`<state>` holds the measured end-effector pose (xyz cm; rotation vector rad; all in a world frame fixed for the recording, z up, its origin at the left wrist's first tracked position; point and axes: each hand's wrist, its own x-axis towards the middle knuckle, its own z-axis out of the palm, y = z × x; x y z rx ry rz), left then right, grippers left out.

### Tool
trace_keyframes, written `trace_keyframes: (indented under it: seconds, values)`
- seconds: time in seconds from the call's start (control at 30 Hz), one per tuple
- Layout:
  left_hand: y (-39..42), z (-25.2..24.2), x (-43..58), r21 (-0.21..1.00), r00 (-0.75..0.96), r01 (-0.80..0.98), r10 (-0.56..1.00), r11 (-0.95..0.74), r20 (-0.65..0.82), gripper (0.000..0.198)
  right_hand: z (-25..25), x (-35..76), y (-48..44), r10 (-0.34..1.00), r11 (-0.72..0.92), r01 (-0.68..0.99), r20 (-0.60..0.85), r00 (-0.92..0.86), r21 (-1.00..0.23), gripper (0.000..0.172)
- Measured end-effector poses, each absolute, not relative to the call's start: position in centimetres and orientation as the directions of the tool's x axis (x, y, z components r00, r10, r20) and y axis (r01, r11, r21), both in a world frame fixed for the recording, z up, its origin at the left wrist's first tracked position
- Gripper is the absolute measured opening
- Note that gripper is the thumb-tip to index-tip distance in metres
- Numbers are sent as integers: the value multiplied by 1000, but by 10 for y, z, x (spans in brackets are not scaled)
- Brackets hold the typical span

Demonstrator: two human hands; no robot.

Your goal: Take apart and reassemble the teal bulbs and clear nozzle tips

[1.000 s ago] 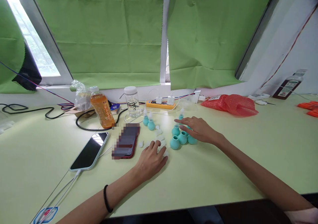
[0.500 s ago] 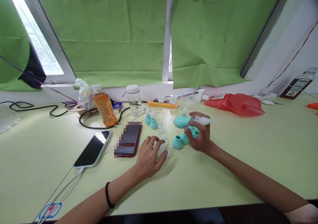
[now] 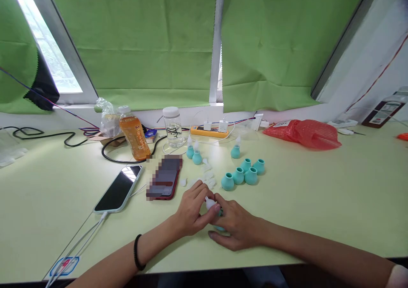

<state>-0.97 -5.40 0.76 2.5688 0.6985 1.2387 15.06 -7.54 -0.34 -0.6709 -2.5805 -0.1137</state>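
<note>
My left hand (image 3: 194, 209) pinches a white nozzle tip (image 3: 209, 202) between thumb and fingers. Right beside it, my right hand (image 3: 240, 226) is closed around a teal squeeze bulb (image 3: 219, 227), mostly covered by the fingers. Tip and bulb are together between the hands; how far the tip sits in the bulb is hidden. Beyond the hands stand several open-necked teal bulbs (image 3: 238, 175) without tips. Loose white pieces (image 3: 208, 175) lie past my left hand. Two bulbs with white tips (image 3: 196, 157) stand farther back, and another tipped bulb (image 3: 235, 152) stands to their right.
Left of my hands lie a red-edged phone (image 3: 165, 177) and a white-cased phone (image 3: 117, 190) with cables. An orange drink bottle (image 3: 134, 137), a clear jar (image 3: 173, 128), a yellow power strip (image 3: 208, 132) and a red plastic bag (image 3: 302, 134) line the back.
My right hand has come toward me and left, from above the bulbs to beside my left hand, bringing a teal bulb with a white tip. My left hand has drawn slightly nearer and now grips the tip.
</note>
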Motion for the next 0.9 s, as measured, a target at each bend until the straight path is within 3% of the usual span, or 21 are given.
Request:
trace_keyframes:
  seconds: [0.13, 0.27, 0.33, 0.4, 0.5, 0.6, 0.67, 0.77, 0.9]
  values:
    - [-51, 8, -6, 619, 478, 351, 703, -703, 527, 29, -7, 150, -75, 429, 879, 477, 409, -805, 18, 17]
    - [-43, 7, -2, 925, 467, 169, 854, -341, 230, 37, -12, 148, -74, 454, 864, 503, 467, -759, -24, 17]
    - [-38, 6, -2, 989, 501, 79, 862, -126, 69, 38, -13, 149, -73, 427, 873, 488, 489, -761, -2, 16]
    - [-33, 6, -4, 998, 516, 52, 856, -22, -8, 40, -14, 151, -72, 388, 882, 470, 517, -763, 32, 14]
    - [-26, 6, -10, 953, 385, 199, 912, -229, 139, 38, -14, 156, -70, 432, 870, 489, 569, -700, -59, 18]
    - [-21, 2, -15, 682, 301, 558, 881, -473, 366, 19, -12, 157, -72, 588, 802, 510, 565, -578, -312, 31]
    - [-19, -2, -16, 496, 344, 695, 847, -520, 405, 17, -11, 156, -73, 681, 732, 471, 528, -506, -493, 42]
    - [-19, -7, -15, 368, 423, 737, 812, -567, 402, 29, -9, 154, -72, 787, 601, 346, 460, -410, -720, 48]
    - [-24, -3, -13, 395, 424, 691, 782, -605, 457, 31, -7, 153, -64, 895, 388, 128, 340, -289, -913, 34]
